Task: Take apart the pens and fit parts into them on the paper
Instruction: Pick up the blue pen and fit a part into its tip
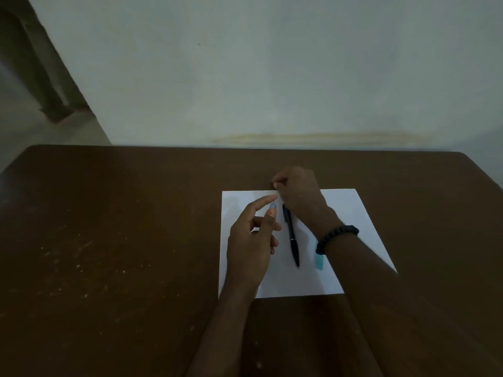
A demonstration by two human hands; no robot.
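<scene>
A white sheet of paper (351, 213) lies on the brown table. A black pen (291, 238) rests on it, tip toward me. My left hand (251, 240) hovers over the paper's left part and pinches a light blue pen barrel (272, 205) between thumb and fingers, index finger stretched out. My right hand (298, 193) sits at the paper's far edge with fingers curled; it pinches something small and pale, too small to name. A light blue cap (319, 261) lies on the paper, partly hidden by my right forearm.
The brown table (122, 227) has pale specks across its left half. A pale wall stands right behind its far edge. A dark bead bracelet (336, 236) circles my right wrist.
</scene>
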